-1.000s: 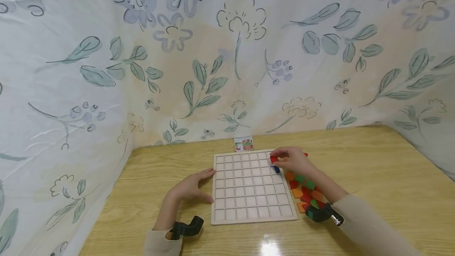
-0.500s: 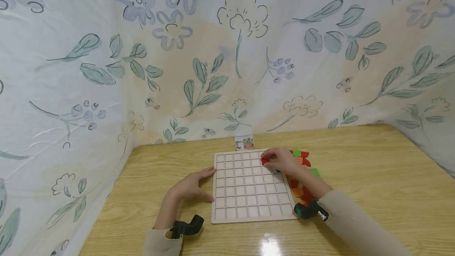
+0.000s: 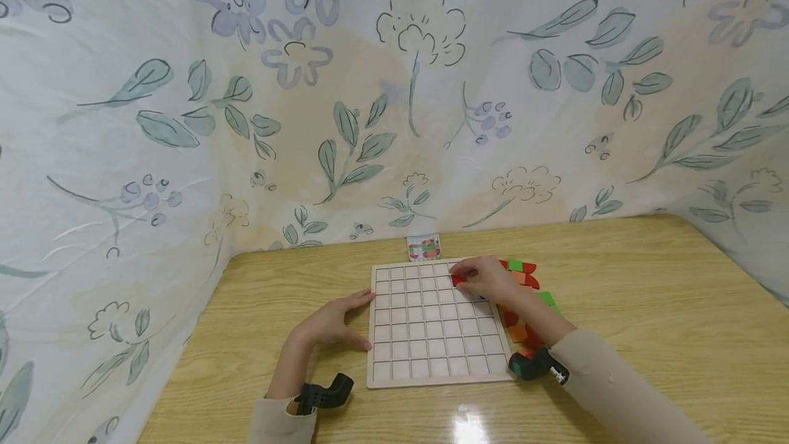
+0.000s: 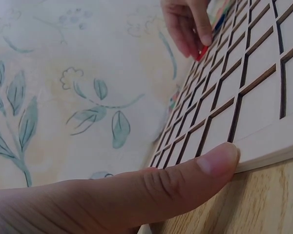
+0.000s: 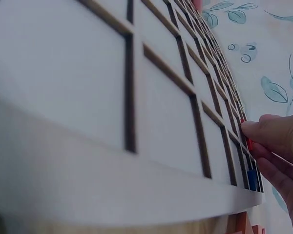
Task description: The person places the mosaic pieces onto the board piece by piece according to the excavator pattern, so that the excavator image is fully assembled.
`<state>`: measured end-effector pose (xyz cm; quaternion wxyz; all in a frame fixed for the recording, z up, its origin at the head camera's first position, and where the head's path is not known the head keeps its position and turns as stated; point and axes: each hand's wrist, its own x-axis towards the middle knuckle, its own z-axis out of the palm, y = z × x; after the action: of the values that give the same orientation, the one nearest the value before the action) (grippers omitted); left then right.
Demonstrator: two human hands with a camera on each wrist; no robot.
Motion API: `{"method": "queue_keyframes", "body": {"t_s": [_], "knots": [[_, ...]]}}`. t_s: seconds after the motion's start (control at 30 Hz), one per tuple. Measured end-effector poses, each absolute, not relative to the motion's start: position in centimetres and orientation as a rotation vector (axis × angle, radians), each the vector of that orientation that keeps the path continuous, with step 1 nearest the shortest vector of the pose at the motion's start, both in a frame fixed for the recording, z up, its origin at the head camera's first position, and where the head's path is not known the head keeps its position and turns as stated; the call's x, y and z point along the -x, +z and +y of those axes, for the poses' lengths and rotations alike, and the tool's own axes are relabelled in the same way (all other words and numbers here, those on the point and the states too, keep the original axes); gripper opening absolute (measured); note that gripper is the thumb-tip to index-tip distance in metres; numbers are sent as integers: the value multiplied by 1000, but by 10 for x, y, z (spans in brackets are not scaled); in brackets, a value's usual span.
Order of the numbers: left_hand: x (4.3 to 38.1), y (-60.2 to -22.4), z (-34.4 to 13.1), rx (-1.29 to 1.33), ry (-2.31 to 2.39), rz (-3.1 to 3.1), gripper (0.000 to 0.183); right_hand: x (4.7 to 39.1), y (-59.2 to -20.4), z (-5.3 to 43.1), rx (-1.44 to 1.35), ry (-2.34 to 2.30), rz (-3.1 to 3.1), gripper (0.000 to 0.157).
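A pale wooden grid board lies on the table. My left hand rests at its left edge, fingers and thumb spread against the frame. In the left wrist view the thumb presses the board's rim. Over the upper right cells, my right hand pinches a small red tile between thumb and fingers, right at the grid. A blue piece lies on the board near the right edge, mostly hidden under that hand in the head view.
Loose red, orange and green tiles lie right of the board, partly under the right forearm. A small pattern card with a coloured grid stands behind the board. A floral cloth hangs at the back of the table.
My right hand has moved left with the red tile, from the board's upper right corner to a cell further in, and has come down to the grid. The left hand stays put.
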<state>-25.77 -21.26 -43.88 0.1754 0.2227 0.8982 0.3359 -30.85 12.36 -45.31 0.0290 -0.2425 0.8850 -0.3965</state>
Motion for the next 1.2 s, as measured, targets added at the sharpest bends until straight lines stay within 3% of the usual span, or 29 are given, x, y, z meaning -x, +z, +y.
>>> {"method": "queue_keyframes", "body": {"t_s": [0.3, 0.73, 0.97, 1.2], "knots": [[260, -441, -213, -632, 947, 2550, 90, 302, -449, 139, 670, -1394, 2644, 31], [260, -443, -214, -660, 951, 2544, 92, 283, -454, 223, 384, -1555, 2687, 40], [258, -442, -213, -668, 942, 2558, 92, 258, -453, 239, 461, -1443, 2796, 32], [257, -443, -212, -671, 944, 2552, 92, 222, -448, 242, 441, -1392, 2820, 34]]}}
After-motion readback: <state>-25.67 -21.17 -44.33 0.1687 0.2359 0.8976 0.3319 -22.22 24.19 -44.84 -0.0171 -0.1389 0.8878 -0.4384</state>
